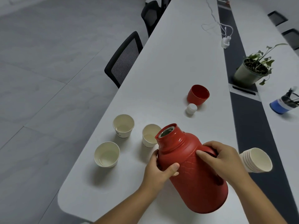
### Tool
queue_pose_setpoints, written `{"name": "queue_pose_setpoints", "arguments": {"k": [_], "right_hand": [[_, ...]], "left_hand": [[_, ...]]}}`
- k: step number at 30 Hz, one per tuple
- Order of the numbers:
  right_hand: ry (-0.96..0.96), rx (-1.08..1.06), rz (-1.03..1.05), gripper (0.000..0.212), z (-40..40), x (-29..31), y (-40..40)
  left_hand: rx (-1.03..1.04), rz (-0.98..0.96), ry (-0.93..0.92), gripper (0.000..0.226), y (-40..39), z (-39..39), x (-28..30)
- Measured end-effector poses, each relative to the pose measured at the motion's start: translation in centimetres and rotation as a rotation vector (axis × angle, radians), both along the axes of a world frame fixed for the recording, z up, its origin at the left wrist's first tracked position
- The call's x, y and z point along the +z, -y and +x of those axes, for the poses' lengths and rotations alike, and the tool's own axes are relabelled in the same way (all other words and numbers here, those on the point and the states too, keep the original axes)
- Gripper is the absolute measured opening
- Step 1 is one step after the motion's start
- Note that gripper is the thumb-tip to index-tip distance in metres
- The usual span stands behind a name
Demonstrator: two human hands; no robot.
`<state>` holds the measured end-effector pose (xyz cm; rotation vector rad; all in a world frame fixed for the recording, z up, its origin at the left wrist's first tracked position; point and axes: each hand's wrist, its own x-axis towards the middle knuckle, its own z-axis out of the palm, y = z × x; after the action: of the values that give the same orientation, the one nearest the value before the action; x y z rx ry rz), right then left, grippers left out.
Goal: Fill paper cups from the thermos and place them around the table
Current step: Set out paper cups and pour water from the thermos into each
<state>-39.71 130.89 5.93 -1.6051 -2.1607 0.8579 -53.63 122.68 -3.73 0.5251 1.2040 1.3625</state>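
Note:
A red thermos (192, 180) is lifted and tilted, its open mouth over the rim of a paper cup (149, 135). My left hand (157, 171) grips the thermos body from the left side. My right hand (224, 159) grips its handle on the right. Two more paper cups stand upright on the white table (169, 70): one farther back (123, 126) and one nearer the left edge (106, 154). A stack of paper cups (255, 160) lies on its side to the right. The red thermos lid (198, 94) and white stopper (191, 108) sit behind.
Black mesh chairs (124, 60) stand along the table's left edge. A potted plant (254, 68), a blue pen holder (284, 102) and a white cable with charger (225, 41) lie along the dark centre strip (252, 126).

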Motion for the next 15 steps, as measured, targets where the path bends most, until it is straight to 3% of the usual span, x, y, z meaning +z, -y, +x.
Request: {"name": "queue_pose_setpoints", "arguments": {"k": [7, 15], "right_hand": [[0.088, 0.026, -0.038, 0.016, -0.7, -0.1, -0.6], [0.143, 0.039, -0.049, 0.018, -1.2, -0.2, -0.9]], "left_hand": [[0.028, -0.038, 0.04, 0.041, 0.1, 0.2, -0.6], [0.032, -0.041, 0.075, 0.036, 0.1, 0.2, -0.8]]}}
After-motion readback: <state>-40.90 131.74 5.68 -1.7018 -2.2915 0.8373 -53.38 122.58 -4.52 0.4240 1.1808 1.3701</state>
